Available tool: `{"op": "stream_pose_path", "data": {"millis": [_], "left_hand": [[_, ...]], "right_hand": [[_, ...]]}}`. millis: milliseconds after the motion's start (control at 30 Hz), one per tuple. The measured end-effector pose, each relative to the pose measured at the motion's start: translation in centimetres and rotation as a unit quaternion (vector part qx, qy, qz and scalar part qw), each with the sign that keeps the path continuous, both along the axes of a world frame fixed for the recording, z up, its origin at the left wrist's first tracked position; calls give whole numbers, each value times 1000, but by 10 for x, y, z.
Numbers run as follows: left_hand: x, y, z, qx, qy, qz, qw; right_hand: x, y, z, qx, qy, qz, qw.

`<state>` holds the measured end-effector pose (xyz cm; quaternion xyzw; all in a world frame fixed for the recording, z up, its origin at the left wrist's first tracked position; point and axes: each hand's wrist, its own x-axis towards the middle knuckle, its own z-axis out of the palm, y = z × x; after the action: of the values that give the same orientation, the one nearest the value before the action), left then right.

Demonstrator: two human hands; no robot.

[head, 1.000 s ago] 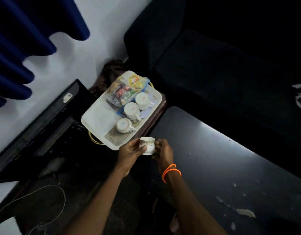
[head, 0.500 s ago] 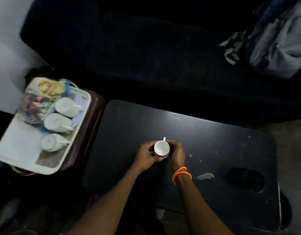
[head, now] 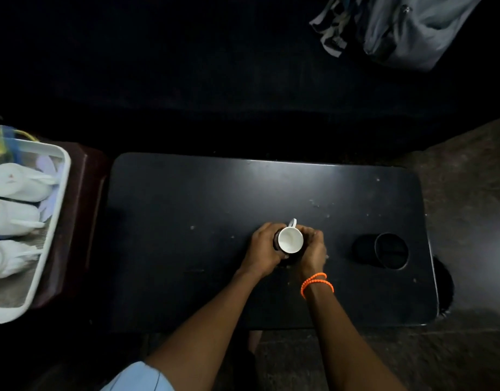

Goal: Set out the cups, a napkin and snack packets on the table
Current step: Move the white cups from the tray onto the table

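I clasped the white cup (head: 290, 240) upright between my left hand (head: 262, 249) and right hand (head: 313, 247), mid-table (head: 186, 210), well clear of every edge; bare dark tabletop lay all around.

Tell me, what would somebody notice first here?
The white cup, held between the left hand and right hand mid-table. Next, the orange bracelet on the right wrist, and three more cups in the tray at left.
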<state>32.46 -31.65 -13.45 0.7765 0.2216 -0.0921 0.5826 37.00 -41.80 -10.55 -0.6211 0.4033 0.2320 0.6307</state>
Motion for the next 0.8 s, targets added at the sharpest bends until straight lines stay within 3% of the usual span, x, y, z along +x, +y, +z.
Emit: {"op": "stream_pose_path", "data": {"millis": [100, 200, 300, 433, 500, 567, 700, 800], "left_hand": [[-9, 8, 0, -3, 11, -5, 1000], [-29, 33, 1, 10, 27, 18, 999], [-57, 70, 10, 33, 29, 60, 997], [-100, 143, 39, 52, 12, 186, 981], [-130, 190, 56, 110, -15, 253, 961], [-168, 241, 73, 196, -32, 317, 927], [-248, 325, 88, 347, -7, 442, 827], [-280, 365, 85, 292, 86, 484, 820]], "right_hand": [[-1, 6, 10, -94, -58, -30, 993], [-4, 28, 25, -246, -156, -33, 956], [-17, 75, 38, -280, -217, 75, 932], [-49, 160, 57, -218, -290, 201, 910], [-68, 202, 63, -159, -282, 264, 909], [-89, 244, 67, -101, -259, 353, 893], [-141, 321, 76, -17, -245, 515, 821], [-178, 367, 80, 27, -191, 592, 782]]}}
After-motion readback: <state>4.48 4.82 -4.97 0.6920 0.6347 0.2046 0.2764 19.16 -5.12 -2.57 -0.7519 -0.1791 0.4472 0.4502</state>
